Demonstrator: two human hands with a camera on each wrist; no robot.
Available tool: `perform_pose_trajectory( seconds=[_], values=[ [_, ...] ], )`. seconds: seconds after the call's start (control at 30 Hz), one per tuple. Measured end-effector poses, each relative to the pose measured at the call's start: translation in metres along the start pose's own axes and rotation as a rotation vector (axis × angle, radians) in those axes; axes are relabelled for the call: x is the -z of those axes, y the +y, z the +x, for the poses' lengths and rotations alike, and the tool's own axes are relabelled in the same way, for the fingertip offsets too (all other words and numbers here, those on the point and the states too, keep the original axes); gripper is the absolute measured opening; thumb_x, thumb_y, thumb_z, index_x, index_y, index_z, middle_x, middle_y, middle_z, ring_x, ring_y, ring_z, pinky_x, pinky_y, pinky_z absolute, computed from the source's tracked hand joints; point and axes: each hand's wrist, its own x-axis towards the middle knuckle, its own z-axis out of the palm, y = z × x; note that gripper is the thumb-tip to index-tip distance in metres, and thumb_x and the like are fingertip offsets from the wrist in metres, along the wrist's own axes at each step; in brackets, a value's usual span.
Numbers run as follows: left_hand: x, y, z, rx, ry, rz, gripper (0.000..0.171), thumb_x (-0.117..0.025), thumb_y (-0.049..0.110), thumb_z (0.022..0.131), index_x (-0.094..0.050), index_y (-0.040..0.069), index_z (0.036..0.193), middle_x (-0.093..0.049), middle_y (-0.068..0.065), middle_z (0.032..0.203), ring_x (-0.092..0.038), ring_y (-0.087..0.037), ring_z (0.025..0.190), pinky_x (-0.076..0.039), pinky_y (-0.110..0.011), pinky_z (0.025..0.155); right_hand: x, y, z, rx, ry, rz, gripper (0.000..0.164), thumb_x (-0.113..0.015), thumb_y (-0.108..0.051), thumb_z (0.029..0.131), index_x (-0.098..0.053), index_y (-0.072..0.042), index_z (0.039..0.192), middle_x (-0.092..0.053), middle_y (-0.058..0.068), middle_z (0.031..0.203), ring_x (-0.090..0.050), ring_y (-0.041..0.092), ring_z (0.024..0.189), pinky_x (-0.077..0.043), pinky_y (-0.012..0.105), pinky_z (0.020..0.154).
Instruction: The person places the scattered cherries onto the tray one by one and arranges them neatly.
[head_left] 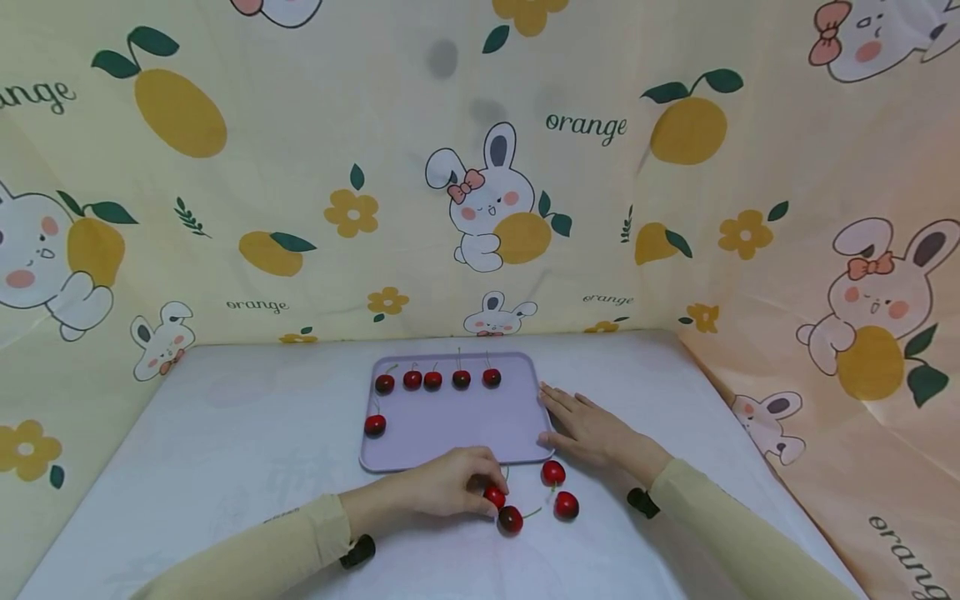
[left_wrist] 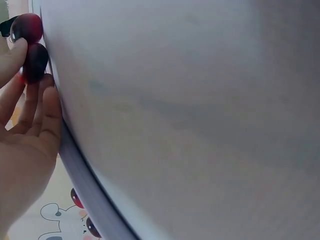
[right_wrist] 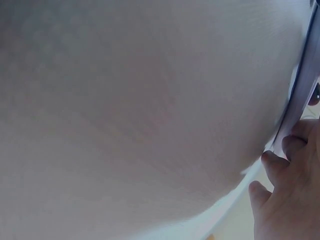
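In the head view my left hand [head_left: 453, 483] pinches a red cherry [head_left: 494, 497] between thumb and fingers, just in front of the tray's near edge. Right beside it lies another cherry [head_left: 511, 521], its green stem pointing right. The left wrist view shows the pinched cherry [left_wrist: 35, 63] at the fingertips, with a second one [left_wrist: 27, 28] close by. My right hand [head_left: 592, 429] rests with fairly straight fingers at the right rim of the lilac tray [head_left: 457, 433]. Along the tray's back edge several cherries [head_left: 432, 381] form a row, and one more [head_left: 375, 426] sits at its left side.
Two loose cherries, a front one [head_left: 566, 506] and a rear one [head_left: 553, 473], lie on the white tablecloth [head_left: 255, 425] between the tray and my right forearm. A patterned cloth [head_left: 405, 167] with rabbits and oranges hangs behind the table and along its sides.
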Motion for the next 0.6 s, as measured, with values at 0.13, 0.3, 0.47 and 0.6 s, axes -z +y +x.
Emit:
perform_pose_trajectory(
  seconds=[0.13, 0.3, 0.47, 0.6],
  values=[
    [-0.0005, -0.0005, 0.0001, -0.011, -0.023, 0.011, 0.024, -0.082, 0.025, 0.092, -0.077, 0.021, 0.115, -0.061, 0.015, 0.101, -0.058, -0.004, 0.091, -0.051, -0.019, 0.082, 0.0004, 0.0000, 0.0001, 0.001, 0.001, 0.007, 0.086, -0.047, -0.063, 0.103, -0.028, -0.005, 0.163, -0.024, 0.013, 0.171, -0.029, 0.034, 0.155, -0.021, 0.057, 0.125],
    [-0.0001, -0.0001, -0.0006, -0.009, -0.029, -0.009, 0.025, -0.083, 0.025, 0.091, -0.077, 0.020, 0.115, -0.061, 0.014, 0.099, -0.058, -0.004, 0.087, -0.051, -0.018, 0.078, -0.0009, 0.0005, 0.0007, -0.003, -0.006, 0.005, 0.086, -0.046, -0.064, 0.103, -0.027, -0.007, 0.164, -0.022, 0.011, 0.172, -0.027, 0.032, 0.156, -0.020, 0.056, 0.125],
    [0.0008, 0.0008, -0.0015, -0.023, -0.039, -0.015, 0.027, -0.083, 0.021, 0.090, -0.077, 0.017, 0.116, -0.061, 0.013, 0.100, -0.058, -0.003, 0.087, -0.052, -0.018, 0.078, -0.0032, 0.0014, 0.0014, -0.006, -0.006, 0.007, 0.086, -0.045, -0.066, 0.103, -0.026, -0.008, 0.164, -0.021, 0.010, 0.172, -0.025, 0.030, 0.156, -0.019, 0.055, 0.126],
    [0.0027, 0.0020, -0.0027, -0.026, -0.048, -0.017, 0.028, -0.083, 0.017, 0.090, -0.076, 0.016, 0.118, -0.061, 0.012, 0.101, -0.058, -0.002, 0.087, -0.052, -0.018, 0.078, -0.0037, 0.0016, 0.0013, -0.011, -0.007, 0.013, 0.087, -0.045, -0.066, 0.103, -0.027, -0.008, 0.164, -0.022, 0.010, 0.172, -0.026, 0.031, 0.156, -0.019, 0.055, 0.126]
  ],
)
